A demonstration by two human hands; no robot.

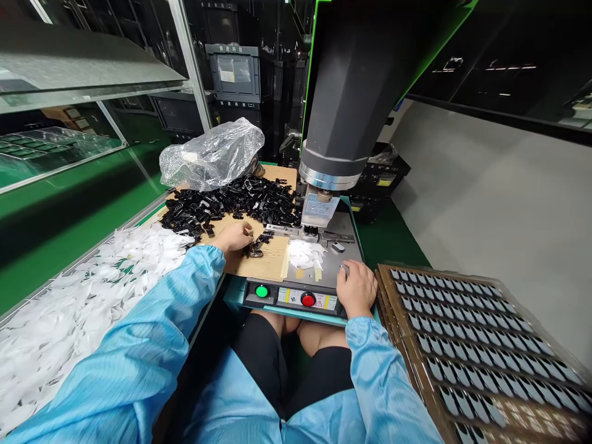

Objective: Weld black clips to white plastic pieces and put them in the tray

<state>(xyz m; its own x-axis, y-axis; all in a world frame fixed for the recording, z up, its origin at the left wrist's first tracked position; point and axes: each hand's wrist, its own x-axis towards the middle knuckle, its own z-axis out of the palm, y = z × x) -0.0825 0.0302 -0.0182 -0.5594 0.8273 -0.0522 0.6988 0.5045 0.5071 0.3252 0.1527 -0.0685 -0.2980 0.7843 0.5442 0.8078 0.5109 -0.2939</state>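
black parts [240,200] on cardboard [266,265], tray [413,345] of grey pieces [485,345]

“科技” on crates [235,90], panel warning triangle [319,303]

HEAD CAM: FWD & DOWN, ONE WIDE VIEW

Cam's head-worn, looking fwd & down from above the lap [296,370]. I'd call it wide-angle: blue sleeves [143,345] run in from the bottom, v. close; L hand [237,237] & R hand [357,287] sit a bit farther, nr mid-frame. Machine head [342,117] is straight ahead, just R of ctr. White pieces [60,333] get cut at L edge, tray [462,320] at lower R; crates [235,74] farthest back, up top.
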